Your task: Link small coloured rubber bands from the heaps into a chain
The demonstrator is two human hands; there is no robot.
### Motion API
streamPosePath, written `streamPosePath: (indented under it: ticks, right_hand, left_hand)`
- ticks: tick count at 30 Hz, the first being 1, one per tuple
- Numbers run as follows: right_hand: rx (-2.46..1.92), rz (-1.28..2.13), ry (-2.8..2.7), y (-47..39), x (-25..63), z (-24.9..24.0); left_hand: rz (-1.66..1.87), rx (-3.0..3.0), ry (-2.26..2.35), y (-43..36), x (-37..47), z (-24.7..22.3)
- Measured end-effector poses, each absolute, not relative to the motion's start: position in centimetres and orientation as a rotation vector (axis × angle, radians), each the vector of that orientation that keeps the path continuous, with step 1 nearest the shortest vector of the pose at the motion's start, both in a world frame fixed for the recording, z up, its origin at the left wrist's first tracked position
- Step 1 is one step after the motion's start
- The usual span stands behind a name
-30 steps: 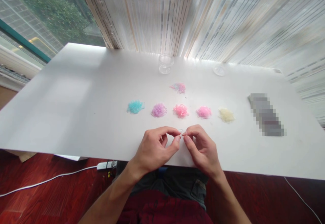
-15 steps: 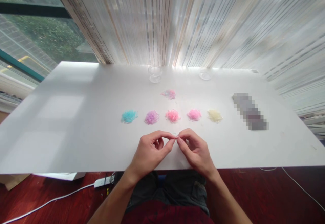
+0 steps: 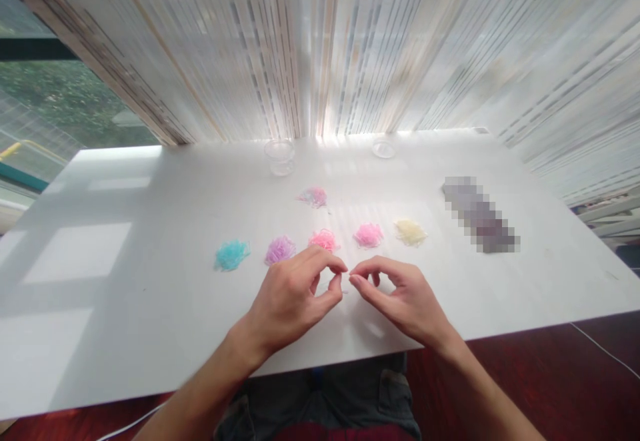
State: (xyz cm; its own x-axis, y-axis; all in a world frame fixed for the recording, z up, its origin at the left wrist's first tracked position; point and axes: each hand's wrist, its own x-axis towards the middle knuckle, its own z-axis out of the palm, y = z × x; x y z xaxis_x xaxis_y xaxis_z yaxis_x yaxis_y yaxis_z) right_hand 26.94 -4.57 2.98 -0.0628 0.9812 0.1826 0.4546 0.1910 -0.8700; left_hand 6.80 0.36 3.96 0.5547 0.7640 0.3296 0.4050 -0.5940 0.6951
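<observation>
My left hand (image 3: 287,298) and my right hand (image 3: 407,298) face each other above the near side of the table, fingertips a small gap apart. Thumb and index finger are drawn together on each; whatever they pinch is too small to make out. Beyond them runs a row of small piles that look like tiny rubber bands: turquoise (image 3: 233,254), purple (image 3: 281,250), coral pink (image 3: 324,238), light pink (image 3: 369,234) and pale yellow (image 3: 411,232). My left hand partly covers the coral pink pile's near edge. Behind the row lies a mixed pastel pile (image 3: 315,196).
A clear round container (image 3: 280,158) and a clear shallow lid or dish (image 3: 383,149) stand at the table's back edge. To the right lies a blurred-out flat object (image 3: 481,214). A striped curtain (image 3: 320,48) hangs behind the white table (image 3: 165,281).
My fingertips have moved slightly apart from touching each other. The camera view has turned, so the piles appear further left and the left ones lower. The piles look unchanged.
</observation>
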Motion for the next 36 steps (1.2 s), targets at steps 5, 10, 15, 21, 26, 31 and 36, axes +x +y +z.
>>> streamPosePath:
  ticks: [5,10,15,21,26,31,36]
  right_hand:
    - [-1.368,0.787,-1.673,-3.6,27.8,3.3]
    - [-1.330,0.792,-1.692,-2.9,28.2,3.2]
    - [-1.298,0.727,-1.739,-2.5,28.5,2.7]
    - [-1.298,0.650,-1.760,-2.2,28.9,2.4]
    - [-1.361,0.579,-1.765,-1.9,30.4,2.8]
    - [-1.539,0.428,-1.652,-3.2,32.5,2.3]
    - [-1.575,0.459,-1.604,-5.1,33.4,0.2]
  left_hand:
    - [0.776,2.147,0.896,1.7,6.6,4.4]
    - [0.777,2.184,0.868,2.3,6.4,4.7]
    - [0.785,2.224,0.886,2.6,6.7,4.8]
    - [0.741,2.254,0.879,3.4,7.2,4.4]
    - [0.614,2.360,0.804,5.6,8.3,5.2]
    - [0.523,2.447,0.758,9.3,10.6,5.8]
    - [0.414,2.421,0.717,11.5,12.7,4.9]
